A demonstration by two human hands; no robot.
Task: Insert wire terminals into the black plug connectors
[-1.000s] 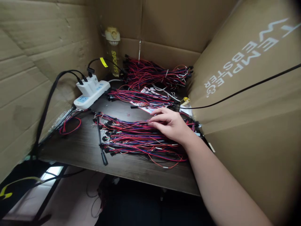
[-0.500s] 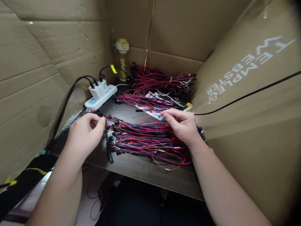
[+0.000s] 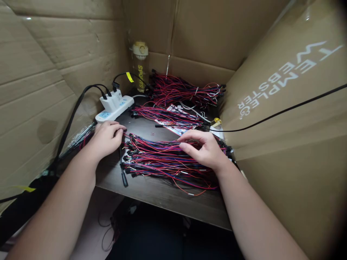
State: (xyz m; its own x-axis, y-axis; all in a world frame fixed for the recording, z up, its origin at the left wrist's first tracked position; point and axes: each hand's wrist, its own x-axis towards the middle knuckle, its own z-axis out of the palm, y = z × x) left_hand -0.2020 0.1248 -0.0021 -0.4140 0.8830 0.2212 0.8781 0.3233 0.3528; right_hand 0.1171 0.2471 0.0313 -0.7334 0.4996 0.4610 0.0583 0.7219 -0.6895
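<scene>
My left hand [image 3: 108, 140] is closed in a pinch at the left end of a red and blue wire harness [image 3: 143, 139], near the power strip. The connector at its fingertips is mostly hidden. My right hand [image 3: 204, 148] rests over the top of the front wire pile [image 3: 159, 159], thumb and forefinger closed around thin wires of the same harness. Several harnesses with black connectors lie side by side in that pile. Below my left hand a thin black stick-like tool or cable end [image 3: 124, 175] lies on the table.
A white power strip [image 3: 104, 116] with plugged-in adapters stands at left. Behind are a smaller wire bundle [image 3: 168, 115], a large tied bundle [image 3: 184, 88] and a clear bottle [image 3: 140, 66]. Cardboard walls [image 3: 271, 137] enclose the table [image 3: 168, 202]. A black cable [image 3: 284, 112] crosses at right.
Both hands have shifted; the right came down and left onto the front wire pile, lowering the stretched wires there. My left hand turned palm-down at the wire end.
</scene>
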